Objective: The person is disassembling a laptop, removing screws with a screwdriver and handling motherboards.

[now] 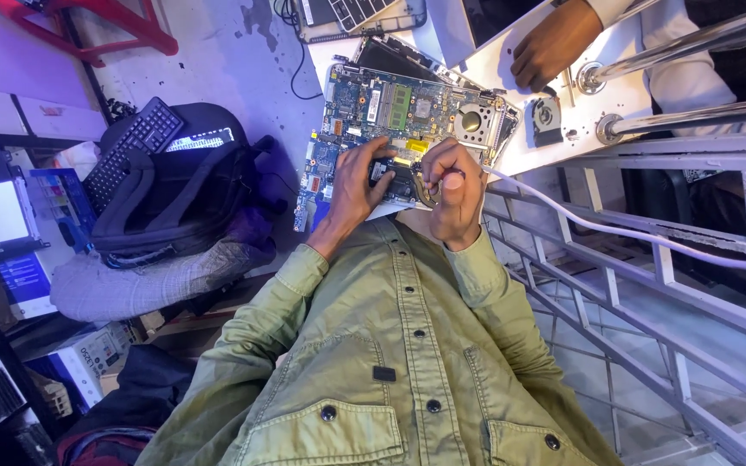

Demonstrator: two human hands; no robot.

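A blue laptop motherboard (390, 108) lies on a white table (546, 147) in front of me. At its near edge, both of my hands hold a small black cooling fan part (399, 181). My left hand (354, 185) grips the part's left side with its fingers curled over the top. My right hand (457, 194) is closed in a fist on the part's right side, thumb up. What sits inside the fist is hidden. My olive green shirt fills the lower part of the view.
Another person's hand (554, 43) rests on the table's far side, near a loose fan (546, 116). An open laptop (356, 13) lies beyond the board. A black backpack (174, 194) carrying a keyboard (131, 151) sits left. A white cable (615, 231) and metal railing (666, 285) run right.
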